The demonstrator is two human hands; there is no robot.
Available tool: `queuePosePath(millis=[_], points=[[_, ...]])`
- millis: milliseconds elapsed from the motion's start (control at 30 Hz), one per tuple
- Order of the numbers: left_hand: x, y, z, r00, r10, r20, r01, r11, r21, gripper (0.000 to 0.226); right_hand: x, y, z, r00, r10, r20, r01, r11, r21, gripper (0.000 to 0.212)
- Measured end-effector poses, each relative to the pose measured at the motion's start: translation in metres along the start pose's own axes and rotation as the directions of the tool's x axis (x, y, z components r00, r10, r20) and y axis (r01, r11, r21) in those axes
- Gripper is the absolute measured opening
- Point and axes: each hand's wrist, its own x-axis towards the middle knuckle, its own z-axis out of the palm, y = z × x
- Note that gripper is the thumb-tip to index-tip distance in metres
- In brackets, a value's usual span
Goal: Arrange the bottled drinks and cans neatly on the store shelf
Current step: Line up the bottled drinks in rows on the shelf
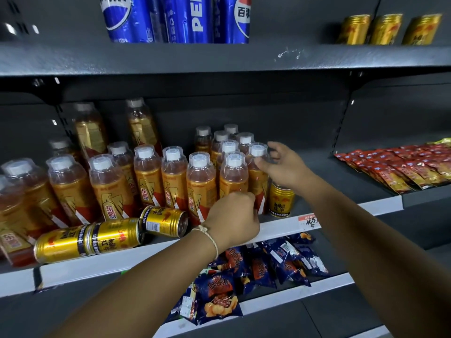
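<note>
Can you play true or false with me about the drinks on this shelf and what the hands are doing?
1. Three gold cans lie on their sides at the front of the middle shelf. True: the nearest lying can, the middle lying can and the far lying can.
2. The standing gold can is left of all the bottles. False: it stands right of them, under the right hand.
3. The right hand touches a bottle with a white cap. True.
4. The blue Pepsi cans are on the bottom shelf. False: they are on the top shelf.
5. The left hand is near the bottom of the front bottle. True.
</note>
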Motion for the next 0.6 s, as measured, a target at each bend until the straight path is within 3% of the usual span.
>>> queuePosePath(millis=[167, 400, 600], points=[[-0.003, -0.004, 0.001, 0.992, -0.063, 0.107, 0.068, 0.996, -0.051, 0.016, 0.007, -0.003, 0.012, 0.999, -0.005, 0.047, 0.004, 1.0, 0.027, 0.051], [-0.01, -0.016, 0.004, 0.991, -0.1, 0.09, 0.11, 0.988, -0.111, 0.019, 0.0, 0.002, 0.016, 0.991, -0.024, -0.129, 0.045, 0.986, 0.164, 0.04], [-0.01, -0.009, 0.003, 0.995, -0.086, 0.046, 0.087, 0.996, -0.009, 0.014, -0.009, -0.022, 0.001, 0.966, -0.125, -0.228, 0.174, 0.962, 0.209, 0.042]])
